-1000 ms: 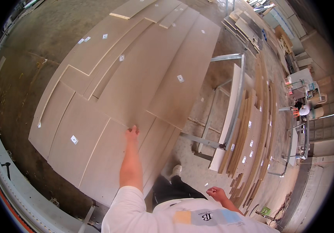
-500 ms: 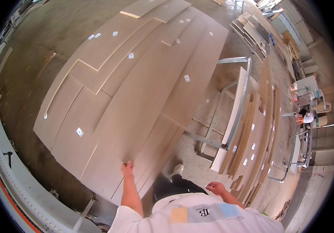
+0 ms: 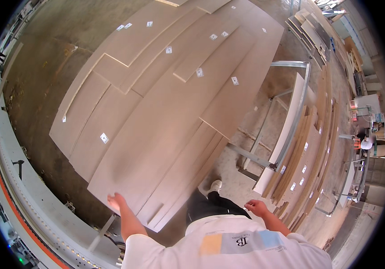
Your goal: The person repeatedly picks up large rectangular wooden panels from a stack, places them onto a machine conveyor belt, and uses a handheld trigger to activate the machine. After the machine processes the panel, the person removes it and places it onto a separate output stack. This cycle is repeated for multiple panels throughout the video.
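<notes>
Workshop floor: bare concrete (image 3: 49, 62), with stains and small litter; a broad spread of flat brown boards stands out from it in front of the person.
Left hand: it is at the near edge of the boards (image 3: 116, 201), fingers loosely parted and a little bent, not closed around anything; I cannot tell whether it presses the surface or is only just above.
Right hand: held low beside the body (image 3: 257, 207), well apart from the boards, fingers curled; whether some small thing is inside, I cannot tell.
Long brown panel: under or just beside the left hand (image 3: 152, 139), lying flat, its near end toward the person.
Good handling: in my judgement, such a wide panel is best guided with the palm flat near its edge, fingertips away from the seams, and both hands when it must be turned.
Narrow strips: they lie along the right side of the long panel (image 3: 192, 163); I would take care not to drag them.
Short board: farther away, on top of the others (image 3: 215, 51); this could slide if the layer below is pulled.
Right side: a metal frame (image 3: 307, 89), then stacked long planks (image 3: 311, 150).
Left side: a pale machine edge with an orange stripe (image 3: 11, 166).
</notes>
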Available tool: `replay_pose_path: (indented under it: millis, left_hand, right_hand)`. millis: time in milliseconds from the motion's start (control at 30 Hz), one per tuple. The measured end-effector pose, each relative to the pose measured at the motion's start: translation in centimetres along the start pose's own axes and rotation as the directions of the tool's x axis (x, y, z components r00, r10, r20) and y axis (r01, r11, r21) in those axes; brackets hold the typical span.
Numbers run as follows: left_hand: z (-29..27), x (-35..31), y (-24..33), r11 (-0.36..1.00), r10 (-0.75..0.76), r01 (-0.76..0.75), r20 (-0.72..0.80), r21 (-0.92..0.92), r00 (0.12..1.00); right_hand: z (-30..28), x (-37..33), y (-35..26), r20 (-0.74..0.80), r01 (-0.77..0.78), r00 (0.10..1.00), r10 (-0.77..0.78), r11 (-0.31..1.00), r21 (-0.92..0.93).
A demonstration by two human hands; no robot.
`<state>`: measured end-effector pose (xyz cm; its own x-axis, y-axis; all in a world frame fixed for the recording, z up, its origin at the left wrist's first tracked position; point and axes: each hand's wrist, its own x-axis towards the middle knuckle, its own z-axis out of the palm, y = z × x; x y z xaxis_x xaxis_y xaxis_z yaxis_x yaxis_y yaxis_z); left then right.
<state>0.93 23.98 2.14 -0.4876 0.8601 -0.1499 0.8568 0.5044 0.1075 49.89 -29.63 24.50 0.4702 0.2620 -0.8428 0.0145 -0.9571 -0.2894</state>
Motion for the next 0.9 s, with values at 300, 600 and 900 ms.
replay_pose_path:
  millis: [300,600,900]
  left_hand:
    - [5.2,-10.5,41.3,0.581,0.807,-0.761,0.327,-0.289,0.492]
    - [7.6,-14.4,62.9,0.342,0.89,-0.939,0.334,-0.037,0.31]
    - [8.0,-23.2,47.4,0.195,0.979,-0.952,-0.013,-0.237,0.204]
  right_hand:
    - [3.1,-1.9,3.0,-0.05,-0.11,0.992,0.117,0.986,0.123]
    - [7.1,-4.9,1.1,-0.008,-0.218,0.974,0.225,0.952,0.214]
    - [5.9,8.0,-9.0,0.026,0.209,0.976,-0.216,0.965,0.157]
